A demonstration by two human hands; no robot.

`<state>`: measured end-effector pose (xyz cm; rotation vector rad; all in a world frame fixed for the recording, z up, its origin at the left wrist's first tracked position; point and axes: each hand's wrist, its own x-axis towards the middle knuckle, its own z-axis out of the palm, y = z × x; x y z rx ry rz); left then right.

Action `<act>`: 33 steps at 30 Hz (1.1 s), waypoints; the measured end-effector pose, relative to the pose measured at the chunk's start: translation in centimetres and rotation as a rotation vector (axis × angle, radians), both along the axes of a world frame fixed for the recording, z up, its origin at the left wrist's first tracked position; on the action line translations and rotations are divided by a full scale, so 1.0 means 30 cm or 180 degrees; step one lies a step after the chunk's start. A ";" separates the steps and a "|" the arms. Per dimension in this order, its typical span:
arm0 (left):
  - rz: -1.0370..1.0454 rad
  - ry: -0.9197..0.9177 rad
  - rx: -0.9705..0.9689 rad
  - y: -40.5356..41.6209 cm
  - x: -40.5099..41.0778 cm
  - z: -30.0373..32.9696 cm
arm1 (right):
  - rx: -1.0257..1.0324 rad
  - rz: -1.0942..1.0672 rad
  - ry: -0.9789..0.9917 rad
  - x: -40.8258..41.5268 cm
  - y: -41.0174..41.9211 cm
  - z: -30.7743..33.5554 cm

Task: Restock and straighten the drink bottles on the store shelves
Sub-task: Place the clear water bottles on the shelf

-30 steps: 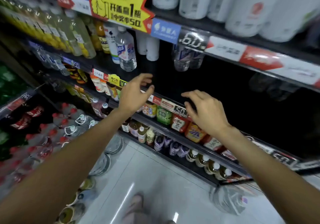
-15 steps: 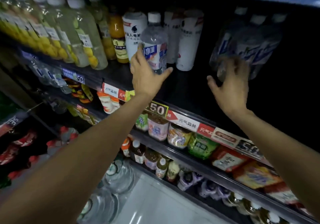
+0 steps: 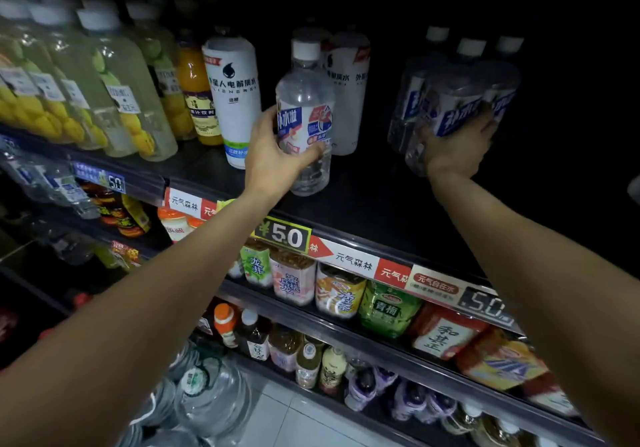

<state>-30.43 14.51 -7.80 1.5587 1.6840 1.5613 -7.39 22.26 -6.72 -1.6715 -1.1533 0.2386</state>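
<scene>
Drink bottles fill the left of your shelf point(image 3: 363, 200) in neat rows, but the middle and right stand bare, so much restocking remains. Your right hand point(image 3: 457, 150) clutches a cluster of clear bottles point(image 3: 446, 107) at two o'clock (deep in shadow). Your left hand point(image 3: 277, 155) wraps one clear bottle point(image 3: 304, 117) at centre, cap toward twelve, long axis nearly upright.
</scene>
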 end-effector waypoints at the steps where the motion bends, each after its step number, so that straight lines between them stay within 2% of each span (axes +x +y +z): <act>1: -0.0051 -0.0136 -0.0048 -0.002 0.003 0.008 | 0.0051 0.0065 0.0004 0.007 -0.003 0.000; 5: -0.0191 -0.0433 -0.0181 -0.033 0.020 0.056 | 0.0479 0.0510 0.0041 0.012 -0.123 0.016; 10: -0.0430 -0.0087 -0.0046 -0.182 0.053 0.109 | 0.0683 0.1199 -0.0359 -0.016 -0.381 0.045; 13: -0.0689 -0.0041 0.0007 -0.318 0.051 0.192 | 0.0477 0.1476 -0.0365 -0.026 -0.548 0.104; 18: -0.0955 0.0454 -0.0215 -0.582 -0.005 0.470 | -0.0045 0.2093 -0.0053 0.007 -0.824 0.370; 22: -0.1036 0.0660 -0.0150 -0.747 -0.009 0.679 | -0.0350 0.2526 0.0120 0.055 -1.000 0.584; 28: -0.1184 0.0289 0.0139 -0.854 0.057 0.920 | -0.0018 0.2603 0.0232 0.106 -1.154 0.872; 33: -0.1382 -0.0029 0.0621 -0.802 0.163 1.167 | 0.0466 0.2389 0.0249 0.169 -1.156 1.124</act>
